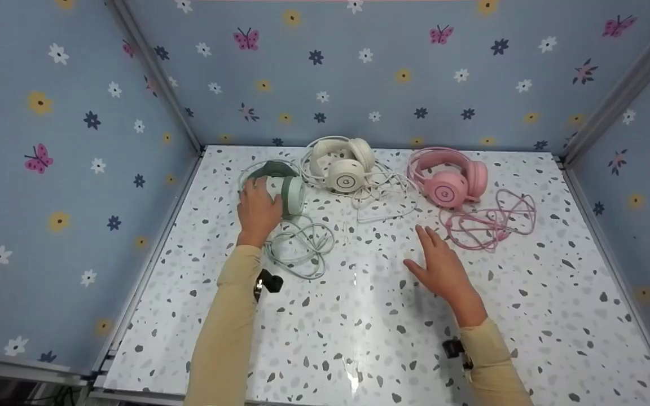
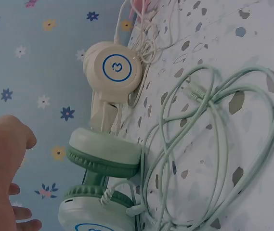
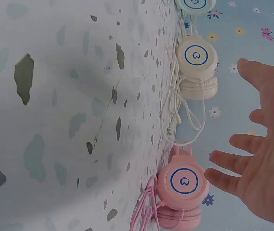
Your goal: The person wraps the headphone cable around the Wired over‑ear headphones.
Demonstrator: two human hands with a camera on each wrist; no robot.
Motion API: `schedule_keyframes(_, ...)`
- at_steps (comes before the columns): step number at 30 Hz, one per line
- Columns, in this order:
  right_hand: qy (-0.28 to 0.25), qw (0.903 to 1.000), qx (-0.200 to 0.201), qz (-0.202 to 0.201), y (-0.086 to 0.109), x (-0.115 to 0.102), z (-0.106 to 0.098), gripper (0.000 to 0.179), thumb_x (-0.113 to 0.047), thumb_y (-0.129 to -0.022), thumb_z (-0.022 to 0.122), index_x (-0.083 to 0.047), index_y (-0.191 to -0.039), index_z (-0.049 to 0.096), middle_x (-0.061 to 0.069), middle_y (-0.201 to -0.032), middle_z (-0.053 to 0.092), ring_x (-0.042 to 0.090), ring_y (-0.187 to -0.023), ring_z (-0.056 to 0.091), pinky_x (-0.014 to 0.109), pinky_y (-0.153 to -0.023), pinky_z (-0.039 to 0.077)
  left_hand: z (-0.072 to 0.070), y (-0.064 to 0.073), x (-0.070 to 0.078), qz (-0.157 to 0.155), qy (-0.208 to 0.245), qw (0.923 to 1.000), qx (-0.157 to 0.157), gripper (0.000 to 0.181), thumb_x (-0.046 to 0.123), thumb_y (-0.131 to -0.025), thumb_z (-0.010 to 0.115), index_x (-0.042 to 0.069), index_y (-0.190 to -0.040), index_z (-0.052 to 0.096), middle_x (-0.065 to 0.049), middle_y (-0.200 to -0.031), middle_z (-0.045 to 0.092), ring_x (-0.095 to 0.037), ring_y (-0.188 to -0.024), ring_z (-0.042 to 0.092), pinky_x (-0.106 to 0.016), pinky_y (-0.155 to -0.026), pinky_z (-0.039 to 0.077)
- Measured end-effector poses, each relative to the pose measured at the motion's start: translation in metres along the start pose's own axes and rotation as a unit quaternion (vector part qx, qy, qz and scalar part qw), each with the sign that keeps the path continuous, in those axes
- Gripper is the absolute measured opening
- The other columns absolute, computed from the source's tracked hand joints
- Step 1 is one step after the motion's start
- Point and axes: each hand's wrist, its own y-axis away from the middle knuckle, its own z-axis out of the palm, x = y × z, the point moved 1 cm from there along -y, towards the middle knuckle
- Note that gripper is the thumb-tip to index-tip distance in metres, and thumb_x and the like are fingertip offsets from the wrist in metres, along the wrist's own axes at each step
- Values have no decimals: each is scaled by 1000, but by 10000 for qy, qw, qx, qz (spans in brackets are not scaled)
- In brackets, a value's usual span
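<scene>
My left hand (image 1: pixel 259 212) is over the pair of green headphones (image 1: pixel 293 196) at the left, overlapping it in the head view. From the left wrist, a gap shows between the spread fingers and the green ear cups (image 2: pixel 105 149). A looped pale green cable (image 1: pixel 301 248) lies in front of that pair. My right hand (image 1: pixel 442 267) is held above the table with fingers extended and nothing in them. Nearest to it are the pink headphones (image 1: pixel 448 189) and their bundled pink cable (image 1: pixel 491 228). Cream headphones (image 1: pixel 347 176) stand between the other two pairs.
The speckled white table (image 1: pixel 359 327) is enclosed by blue patterned panels (image 1: pixel 342 73) at the back and both sides. A loose white cable (image 1: pixel 384 217) trails in front of the cream pair. Small black cameras (image 1: pixel 271 281) are strapped to both wrists.
</scene>
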Motion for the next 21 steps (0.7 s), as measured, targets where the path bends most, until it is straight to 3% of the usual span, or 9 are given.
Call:
schedule_keyframes(5,-170,9998,-1,-49,14,-4,8,80,-37,-92,67,-8,-154,24,23,-147,35,42,-104,58,56,-87,46,-6,-11,-21,-407,260,9956,-806,63,33,-97,58,7,-148,34,-23,-148,26,-46,-125,40,-60,-92,40)
schedule_keyframes(8,-251,9997,7,-52,21,-4,11,79,-35,-92,68,-8,-153,25,21,-145,38,39,-101,59,54,-85,47,-4,-21,-32,-589,420,9901,-1199,72,36,-96,59,7,-152,24,-24,-152,16,-48,-129,36,-61,-96,37)
schedule_keyframes(14,-367,9992,117,-144,31,-6,16,76,-30,-91,71,-3,-150,30,22,-141,44,39,-108,58,51,-89,47,1,-34,-53,-838,845,9760,-1823,84,40,-95,60,9,-155,10,-26,-156,-1,-49,-134,28,-58,-104,30)
schedule_keyframes(17,-403,9989,203,-154,35,-6,19,76,-28,-89,73,-3,-149,33,22,-138,47,38,-106,59,51,-88,48,7,-35,-64,-892,1093,9680,-2075,92,42,-93,62,8,-156,4,-28,-156,-8,-50,-137,23,-58,-106,28)
schedule_keyframes(21,-377,9990,203,-154,42,-6,23,75,-28,-89,73,-4,-148,34,21,-135,51,36,-104,61,49,-85,49,18,-34,-76,-1213,1447,9529,-2372,108,47,-88,68,11,-155,-9,-28,-154,-16,-49,-141,11,-57,-108,25)
